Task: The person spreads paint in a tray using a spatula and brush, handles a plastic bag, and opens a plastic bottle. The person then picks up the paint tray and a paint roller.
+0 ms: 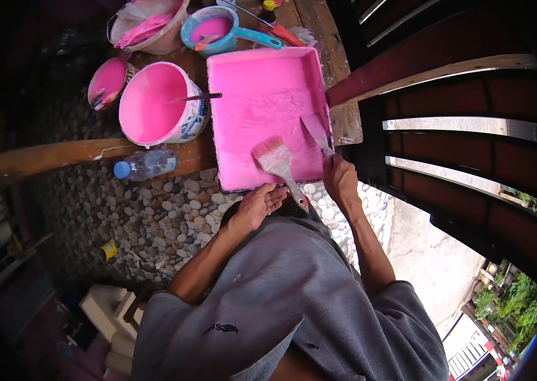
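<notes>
A square paint tray (268,57) coated in pink paint lies in front of me. My right hand (342,182) is closed round the handle of a putty knife (314,129), its pink-smeared blade over the right side of the tray. A wide paintbrush (275,160) rests across the tray's near edge, bristles inside and handle sticking out towards me. My left hand (260,206) is just below that edge, left of the brush handle, with its fingers stretched out. Whether its fingertips touch the tray I cannot tell.
Left of the tray stand a bucket (192,120) of pink paint with a stick, a smaller can (108,79) and a capped plastic bottle (146,165). Behind are a blue dipper (238,33) and another bucket (170,41). Dark wooden slats (465,124) rise on the right.
</notes>
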Available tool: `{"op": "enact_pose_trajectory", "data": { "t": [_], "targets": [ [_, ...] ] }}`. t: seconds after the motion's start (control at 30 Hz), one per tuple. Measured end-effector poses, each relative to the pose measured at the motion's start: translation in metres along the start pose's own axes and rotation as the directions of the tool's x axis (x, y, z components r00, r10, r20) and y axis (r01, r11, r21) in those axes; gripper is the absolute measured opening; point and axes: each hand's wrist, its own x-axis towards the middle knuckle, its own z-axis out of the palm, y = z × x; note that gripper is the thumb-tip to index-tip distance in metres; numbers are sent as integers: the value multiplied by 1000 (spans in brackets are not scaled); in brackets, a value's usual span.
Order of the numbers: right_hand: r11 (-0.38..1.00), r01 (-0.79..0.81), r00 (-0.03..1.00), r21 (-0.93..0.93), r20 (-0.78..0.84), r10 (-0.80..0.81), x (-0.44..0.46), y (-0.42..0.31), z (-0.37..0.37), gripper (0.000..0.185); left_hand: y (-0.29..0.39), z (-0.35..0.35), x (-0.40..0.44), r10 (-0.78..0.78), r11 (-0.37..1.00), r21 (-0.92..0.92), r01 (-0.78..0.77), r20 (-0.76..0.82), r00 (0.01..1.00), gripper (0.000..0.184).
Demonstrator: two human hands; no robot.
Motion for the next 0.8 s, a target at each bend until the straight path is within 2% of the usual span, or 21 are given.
{"op": "enact_pose_trajectory", "data": {
  "t": [0.03,0.1,0.13,0.27,0.3,0.33,0.37,0.4,0.43,0.5,0.53,0.57,0.7,0.77,0.8],
  "targets": [
    [1000,-2,1000,0,0,2,1,6,12,23,0,1,-1,0,1000,-1,0,-1,1000,25],
    [937,166,939,-309,-239,-246,14,11,32,21,1,-1,-1,-1,1000,2,1,-7,1000,24],
    [827,224,858,-515,-299,-418,27,19,45,20,1,-1,-1,-1,1000,-7,1,0,1000,24],
    [793,227,825,-565,-321,-465,67,20,57,18,-2,-3,2,7,1000,-3,-7,-5,1000,24],
    [508,217,792,-833,-154,-591,74,23,55,16,-3,-3,4,7,1000,-2,-7,-7,1000,24],
    [143,184,763,-972,50,-645,77,25,55,14,-3,-4,7,-11,1000,-3,11,-3,1000,21],
    [144,186,761,-972,50,-647,74,21,51,14,-4,-7,9,-28,1000,-5,28,0,1000,19],
    [494,280,768,-823,-118,-630,66,15,45,15,-7,-11,13,-26,1000,-10,26,-1,1000,19],
    [761,350,791,-547,-263,-553,56,12,39,18,-9,-14,18,-36,999,-17,36,-7,999,18],
    [901,271,930,-338,-148,-336,28,18,42,18,-13,-17,27,-44,998,-33,44,-8,999,18],
    [956,211,958,-205,-152,-244,13,15,43,18,-14,-19,29,-59,997,-44,58,-16,998,18],
    [988,141,978,-66,-143,-149,3,9,41,19,-15,-19,30,-74,996,-53,73,-25,997,18],
    [988,154,971,-16,-182,-154,-7,4,64,18,-15,-21,32,-77,996,-53,76,-18,997,19],
    [887,260,831,-381,-380,-407,14,0,76,20,-16,-20,33,-84,994,-71,83,-18,996,21],
    [886,333,808,-321,-388,-444,27,2,79,23,-18,-21,34,-88,994,-67,86,-19,996,21]
  ]
}}
